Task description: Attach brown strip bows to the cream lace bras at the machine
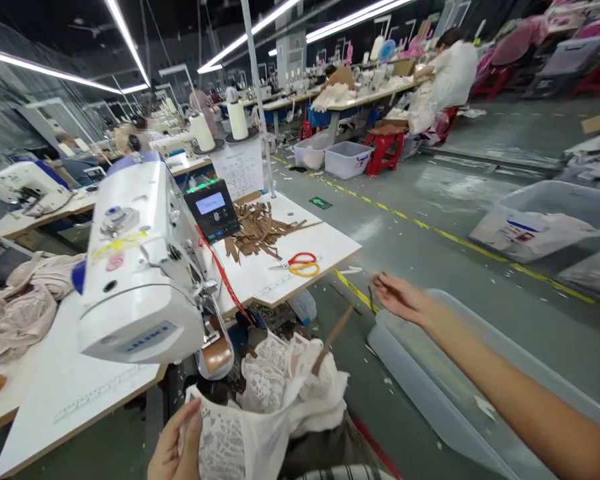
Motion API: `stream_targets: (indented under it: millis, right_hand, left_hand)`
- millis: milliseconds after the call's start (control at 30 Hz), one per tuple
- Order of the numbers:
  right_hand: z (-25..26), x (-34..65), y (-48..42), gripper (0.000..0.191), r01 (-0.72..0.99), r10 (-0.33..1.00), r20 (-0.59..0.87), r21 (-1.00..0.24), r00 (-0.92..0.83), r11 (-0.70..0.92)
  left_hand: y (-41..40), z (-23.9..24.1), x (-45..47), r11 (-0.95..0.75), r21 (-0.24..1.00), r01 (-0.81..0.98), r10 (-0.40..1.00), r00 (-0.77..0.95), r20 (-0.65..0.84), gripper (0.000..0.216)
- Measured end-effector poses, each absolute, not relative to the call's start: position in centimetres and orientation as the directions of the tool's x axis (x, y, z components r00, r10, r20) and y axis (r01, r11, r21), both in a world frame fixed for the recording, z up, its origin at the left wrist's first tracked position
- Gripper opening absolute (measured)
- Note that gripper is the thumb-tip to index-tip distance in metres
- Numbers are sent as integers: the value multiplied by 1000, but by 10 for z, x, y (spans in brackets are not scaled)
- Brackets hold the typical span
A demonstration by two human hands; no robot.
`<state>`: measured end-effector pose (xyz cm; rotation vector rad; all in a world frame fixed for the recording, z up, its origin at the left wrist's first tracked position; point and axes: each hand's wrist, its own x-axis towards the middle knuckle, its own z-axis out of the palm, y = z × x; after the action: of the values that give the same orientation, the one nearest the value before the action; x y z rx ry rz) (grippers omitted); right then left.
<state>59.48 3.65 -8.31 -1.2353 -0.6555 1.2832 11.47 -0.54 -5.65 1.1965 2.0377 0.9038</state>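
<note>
My left hand (177, 443) is closed on the edge of a white lace bra (225, 433), which lies across my lap below the sewing machine (140, 267). A tan fabric strip (333, 340) stands up at a slant from the bra's right side. Out to the right, my right hand (400, 297) is pinched closed above the rim of a clear plastic bin (405, 373). A short dark brown strip (372, 300) hangs at its fingertips, slightly blurred.
Scissors (303, 265) with red and yellow handles and a pile of brown strips (255, 230) lie on the white table. A control panel (213, 210) stands beside the machine. Pale garments (25, 303) lie at left. A co-worker (453, 70) sits in the background.
</note>
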Motion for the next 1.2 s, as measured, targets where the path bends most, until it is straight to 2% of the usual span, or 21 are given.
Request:
stream_targets:
  millis: [133,233,367,500,633,733,900,1000,1100,1133,1200]
  right_hand:
    - [-88,533,55,50,-461,932,-238,-883,273,-90]
    - [-87,487,60,45,-489,976,-166,-869,138,-79]
    - [-77,439,50,30,-350,992,-56,-932,-113,-92]
    - [-66,413,36,21,-224,941,-48,-966,-336,-129]
    - [-59,399,27,19,-33,852,-132,-984,-507,-173]
    - [-59,392,22,16,129,857,-133,-989,-498,-78]
    - [-63,383,18,13,283,824,-102,-956,-557,74]
    - [-64,382,22,15,312,773,-105,-942,-626,125]
    - [-64,386,28,13,278,677,-188,-960,-711,26]
    - [-64,388,29,11,272,685,-190,-962,-704,12]
    - [-67,392,28,10,266,823,-88,-961,-561,78]
  left_hand:
    - [-10,-59,125,298,788,539,953,-221,-209,45]
    - [-12,-60,133,179,784,594,983,-67,-173,41]
    - [-14,-57,141,-76,787,612,991,133,-8,33]
    - [-12,-53,144,-204,756,622,971,225,77,28]
    - [-9,-50,147,-218,732,646,959,281,37,28]
    - [-6,-47,151,-223,731,645,943,332,-6,29]
    - [-1,-49,161,-236,766,598,915,403,-33,23]
    - [-3,-53,167,-182,803,567,912,403,-79,26]
    - [-9,-60,173,-81,856,511,931,345,-118,27]
    - [-11,-62,174,-56,869,492,943,311,-115,26]
    - [-13,-66,175,-27,883,468,966,238,-97,27]
